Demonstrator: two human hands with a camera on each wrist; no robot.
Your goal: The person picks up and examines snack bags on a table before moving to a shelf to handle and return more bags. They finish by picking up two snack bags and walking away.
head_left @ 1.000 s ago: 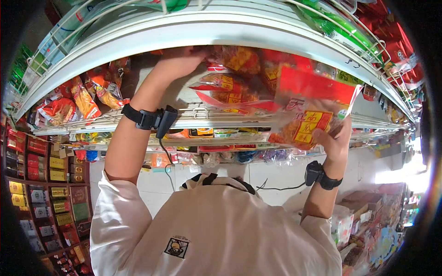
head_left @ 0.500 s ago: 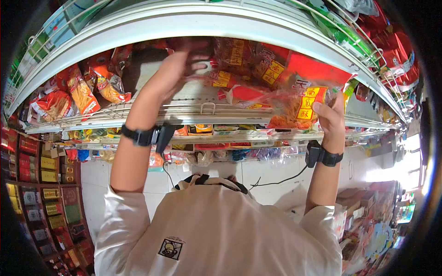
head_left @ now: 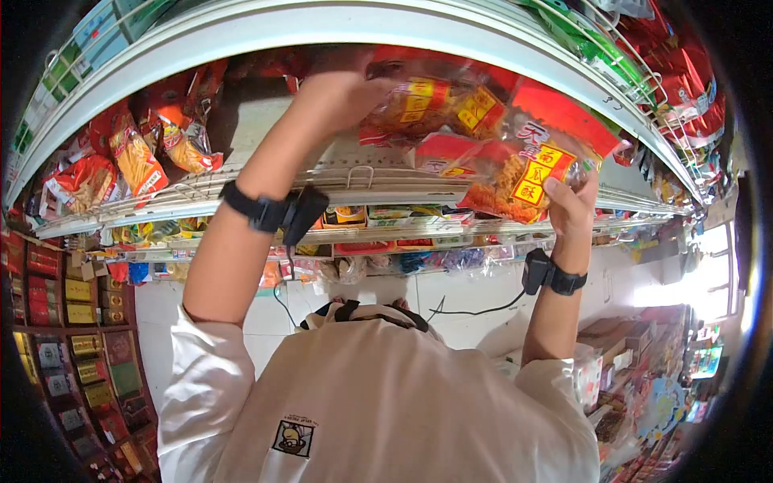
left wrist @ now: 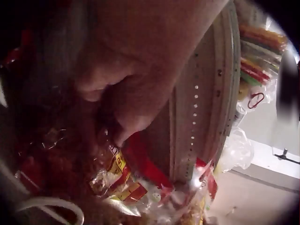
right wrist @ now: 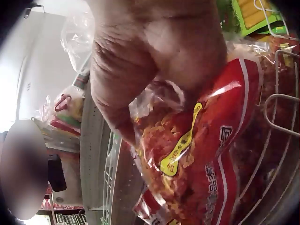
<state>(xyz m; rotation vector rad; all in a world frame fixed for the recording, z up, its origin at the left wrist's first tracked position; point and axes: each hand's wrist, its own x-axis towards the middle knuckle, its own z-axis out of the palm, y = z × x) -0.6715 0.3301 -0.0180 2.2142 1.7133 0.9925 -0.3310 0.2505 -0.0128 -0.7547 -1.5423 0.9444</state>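
My right hand (head_left: 573,205) grips a clear and red snack bag (head_left: 531,173) by its side edge, thumb in front, at the shelf's front. The right wrist view shows orange-brown pieces inside this bag (right wrist: 173,154). Deeper on the shelf, my left hand (head_left: 346,101) pinches the edge of another snack bag (head_left: 423,98) with a yellow label. In the left wrist view its thumb and fingers (left wrist: 123,133) close on clear plastic above a yellow-and-red label (left wrist: 119,168); part of that hand is in shadow. Another similar bag (head_left: 479,111) lies right beside it.
A white shelf edge (head_left: 338,32) curves close above both hands. A wire rail (head_left: 322,191) runs along the front of the shelf. Orange snack bags (head_left: 137,157) stand at the left, and lower shelves (head_left: 394,233) hold more packets.
My left hand drew back from the bags with spread fingers, then moved right onto a bag again. The bag in my right hand has shifted slightly and tilted.
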